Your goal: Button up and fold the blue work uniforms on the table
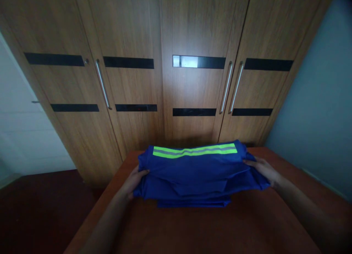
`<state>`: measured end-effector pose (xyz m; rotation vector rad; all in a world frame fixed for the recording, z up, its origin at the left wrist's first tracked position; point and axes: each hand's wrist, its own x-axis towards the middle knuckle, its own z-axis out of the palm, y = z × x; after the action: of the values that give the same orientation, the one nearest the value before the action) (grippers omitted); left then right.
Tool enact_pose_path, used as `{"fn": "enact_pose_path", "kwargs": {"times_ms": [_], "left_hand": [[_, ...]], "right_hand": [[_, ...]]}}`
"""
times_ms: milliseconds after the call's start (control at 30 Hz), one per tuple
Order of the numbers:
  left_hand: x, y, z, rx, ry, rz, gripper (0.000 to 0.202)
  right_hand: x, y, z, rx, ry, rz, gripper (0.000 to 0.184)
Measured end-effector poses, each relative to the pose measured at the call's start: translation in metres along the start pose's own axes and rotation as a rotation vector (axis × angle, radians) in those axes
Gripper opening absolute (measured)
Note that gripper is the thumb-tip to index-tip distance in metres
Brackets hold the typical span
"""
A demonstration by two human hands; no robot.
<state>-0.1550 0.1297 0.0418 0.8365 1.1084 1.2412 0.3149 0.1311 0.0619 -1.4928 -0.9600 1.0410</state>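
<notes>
A folded blue work garment (pixel 198 173) with a yellow-green and grey reflective stripe (pixel 194 151) along its far edge lies on a reddish-brown table (pixel 192 228). My left hand (pixel 134 181) grips the garment's left edge, fingers curled onto the cloth. My right hand (pixel 262 169) holds the right edge, fingers tucked over and under the fabric. Both forearms reach in from the near corners.
A wooden wardrobe (pixel 170 81) with several doors, black inlay strips and long metal handles (pixel 102 83) stands right behind the table. A pale blue wall (pixel 321 111) is on the right, dark red floor (pixel 41 210) and a white door on the left.
</notes>
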Motion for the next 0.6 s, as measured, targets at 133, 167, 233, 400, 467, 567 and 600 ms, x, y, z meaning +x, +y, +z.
{"fn": "enact_pose_path", "kwargs": {"times_ms": [133, 167, 233, 400, 467, 567, 600], "left_hand": [[0.002, -0.015, -0.008, 0.096, -0.004, -0.085, 0.042], [0.002, -0.016, -0.008, 0.106, 0.006, -0.079, 0.041], [0.003, -0.018, -0.006, 0.118, 0.027, -0.057, 0.039], [0.000, -0.021, 0.008, 0.145, 0.012, -0.038, 0.043], [-0.001, -0.024, 0.015, 0.167, 0.005, -0.018, 0.046], [-0.004, -0.029, 0.023, 0.175, -0.001, -0.010, 0.049], [-0.005, -0.030, 0.025, 0.164, -0.004, -0.015, 0.048]], "right_hand": [[0.015, 0.053, -0.011, -0.150, -0.118, 0.083, 0.019], [0.019, 0.061, -0.013, -0.175, -0.117, 0.067, 0.019], [0.025, 0.070, -0.015, -0.199, -0.112, 0.021, 0.021], [0.032, 0.069, -0.021, -0.276, -0.077, -0.084, 0.020], [0.036, 0.072, -0.028, -0.305, -0.069, -0.064, 0.021], [0.043, 0.080, -0.040, -0.337, -0.079, -0.056, 0.024], [0.046, 0.083, -0.044, -0.350, -0.073, -0.060, 0.026]]}}
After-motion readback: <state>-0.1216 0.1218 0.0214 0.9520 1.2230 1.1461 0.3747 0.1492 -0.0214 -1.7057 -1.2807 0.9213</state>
